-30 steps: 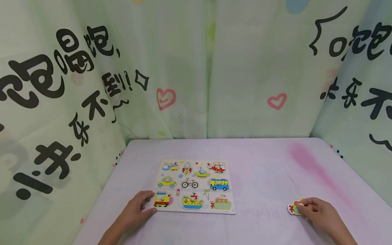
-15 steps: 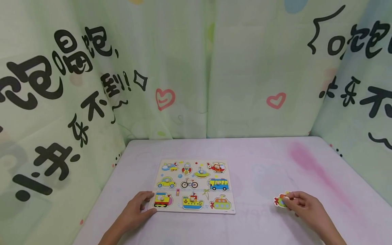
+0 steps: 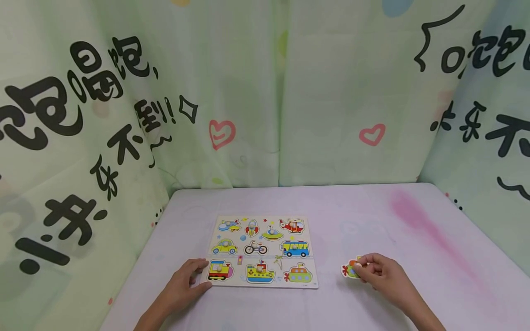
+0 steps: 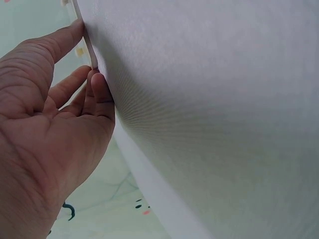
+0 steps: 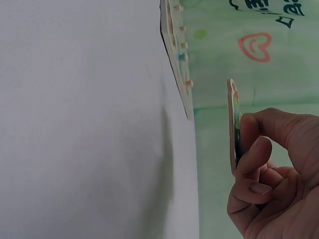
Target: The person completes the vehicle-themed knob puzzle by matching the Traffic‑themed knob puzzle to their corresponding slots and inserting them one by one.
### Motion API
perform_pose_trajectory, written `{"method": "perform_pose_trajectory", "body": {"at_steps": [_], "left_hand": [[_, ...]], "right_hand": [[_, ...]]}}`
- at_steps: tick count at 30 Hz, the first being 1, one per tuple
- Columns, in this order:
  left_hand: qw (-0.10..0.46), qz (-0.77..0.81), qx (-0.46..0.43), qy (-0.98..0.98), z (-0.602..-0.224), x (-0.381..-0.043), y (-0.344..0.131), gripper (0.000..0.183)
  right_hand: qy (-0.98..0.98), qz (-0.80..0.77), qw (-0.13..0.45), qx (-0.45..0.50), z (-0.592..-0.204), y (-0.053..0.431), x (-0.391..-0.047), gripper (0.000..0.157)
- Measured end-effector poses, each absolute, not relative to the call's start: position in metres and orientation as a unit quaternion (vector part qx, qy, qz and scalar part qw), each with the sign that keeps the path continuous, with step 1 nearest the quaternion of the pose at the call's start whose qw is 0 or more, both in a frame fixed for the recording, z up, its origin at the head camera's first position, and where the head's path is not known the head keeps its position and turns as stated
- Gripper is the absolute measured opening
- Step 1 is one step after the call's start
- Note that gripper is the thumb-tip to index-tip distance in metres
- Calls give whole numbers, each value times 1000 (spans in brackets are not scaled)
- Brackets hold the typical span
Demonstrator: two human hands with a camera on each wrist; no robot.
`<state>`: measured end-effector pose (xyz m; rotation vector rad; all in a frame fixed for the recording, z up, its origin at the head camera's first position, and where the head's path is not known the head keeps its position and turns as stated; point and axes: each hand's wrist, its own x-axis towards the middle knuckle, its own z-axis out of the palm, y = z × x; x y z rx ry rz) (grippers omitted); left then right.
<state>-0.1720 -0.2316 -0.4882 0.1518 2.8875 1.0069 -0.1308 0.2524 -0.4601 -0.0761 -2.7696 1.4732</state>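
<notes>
A wooden knob puzzle board (image 3: 265, 274) lies on the table, with vehicle pictures in three rows. My left hand (image 3: 182, 282) rests at its left edge, thumb by the near corner and fingertips farther along; the left wrist view shows the fingertips (image 4: 101, 87) right at the board's edge. To the right of the board, my right hand (image 3: 385, 276) pinches a submarine puzzle piece (image 3: 348, 270) between thumb and fingers. Seen edge-on in the right wrist view, the piece (image 5: 232, 129) is held above the table, its knob hidden by the fingers. A matching submarine picture (image 3: 299, 274) fills the board's near right corner.
Knobbed pieces stand in the board, among them a train (image 3: 220, 270), a boat (image 3: 261, 273) and a bus (image 3: 295, 248). The white-covered table (image 3: 364, 216) has a pink stain at right. Printed curtains (image 3: 323, 92) enclose its back and sides.
My right hand has carried the submarine piece left across the table and slightly away from me, nearer the board. My left hand and the board have stayed in place.
</notes>
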Motion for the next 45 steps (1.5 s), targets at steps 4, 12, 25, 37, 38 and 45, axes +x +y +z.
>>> {"method": "perform_pose_trajectory", "body": {"at_steps": [4, 12, 25, 37, 38, 45], "left_hand": [[38, 328, 49, 943, -489, -171, -232, 57], [32, 323, 50, 944, -490, -172, -231, 56], [41, 325, 48, 944, -490, -175, -232, 59], [32, 327, 50, 943, -492, -174, -232, 57], [31, 327, 50, 943, -492, -174, -232, 56], [36, 323, 47, 945, -491, -175, -231, 58]], "right_hand": [[-884, 467, -7, 2, -460, 237, -136, 27], [-881, 466, -31, 69, -462, 212, -142, 22], [-890, 443, -21, 109, -472, 182, -149, 21], [-897, 431, -31, 96, -478, 155, -165, 20], [-895, 433, -33, 97, -478, 153, -166, 20], [-891, 437, -39, 119, -479, 147, -172, 18]]}}
